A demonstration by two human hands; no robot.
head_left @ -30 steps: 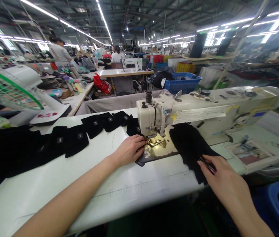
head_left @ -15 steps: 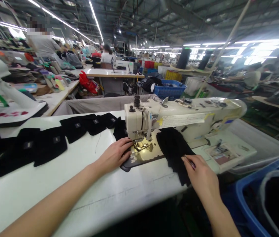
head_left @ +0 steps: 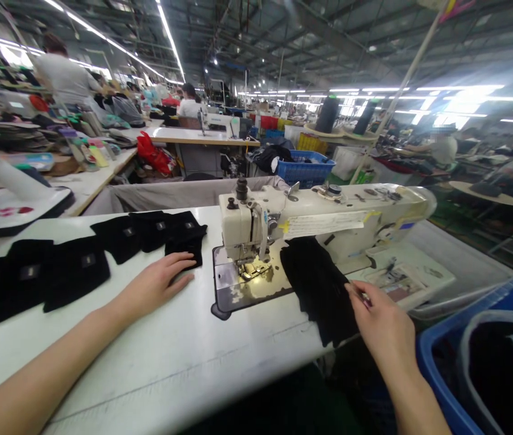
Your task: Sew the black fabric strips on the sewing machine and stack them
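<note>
A white sewing machine (head_left: 329,211) stands on the pale table, its lamp lighting the metal plate below the needle. Left of it, my left hand (head_left: 159,284) lies with fingers spread, fingertips on the nearest black piece (head_left: 186,241). More black pieces with small labels (head_left: 77,263) run in an overlapping row to the left. My right hand (head_left: 380,314) is closed at the right edge of a stack of black fabric (head_left: 317,284) beside the machine plate, pinching its edge. A small dark metallic object shows between the fingers of that hand.
A blue bin (head_left: 432,350) with a clear liner and dark fabric stands at the lower right. Behind the machine is a blue basket (head_left: 306,172). A white machine or lamp base (head_left: 16,208) is at the left. People sit and stand at tables farther back.
My left hand has moved left from the needle area, and the nearest black piece now lies clear of the machine. My right hand has shifted slightly right, with the stack's edge. The view has shifted a little.
</note>
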